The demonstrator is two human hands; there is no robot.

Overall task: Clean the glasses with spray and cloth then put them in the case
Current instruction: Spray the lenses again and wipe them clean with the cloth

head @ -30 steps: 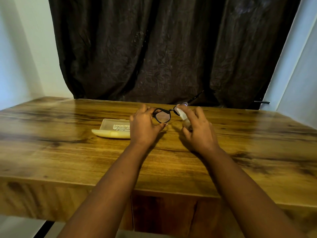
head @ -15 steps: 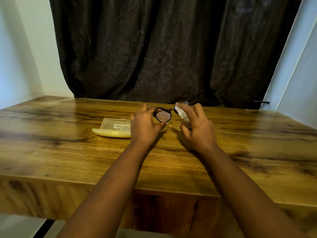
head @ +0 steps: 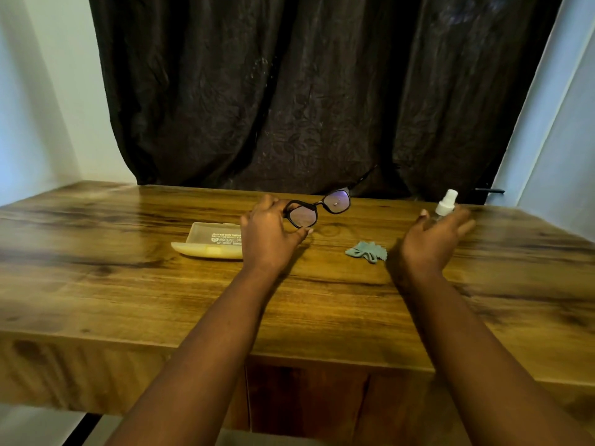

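Observation:
My left hand (head: pixel 270 233) pinches the black-framed glasses (head: pixel 317 206) by the outer edge of their left lens and holds them above the wooden table (head: pixel 128 284), one temple pointing back toward the curtain. Off to the right, my right hand (head: pixel 434 236) holds the small clear spray bottle (head: pixel 446 202) between thumb and fingers. The bottle is upright with its white nozzle showing above the hand and its lower body hidden. A crumpled pale teal cloth (head: pixel 367 251) lies on the table between my hands. The open cream glasses case (head: pixel 209 244) lies left of my left hand.
A dark curtain (head: pixel 289 91) hangs behind the table's far edge. White walls stand at both sides. The table's front edge runs close to my body, with bare wood in front of the case and the cloth.
My right hand has carried the spray bottle away from the glasses to the right, uncovering the cloth. My left hand still holds the glasses, now tilted.

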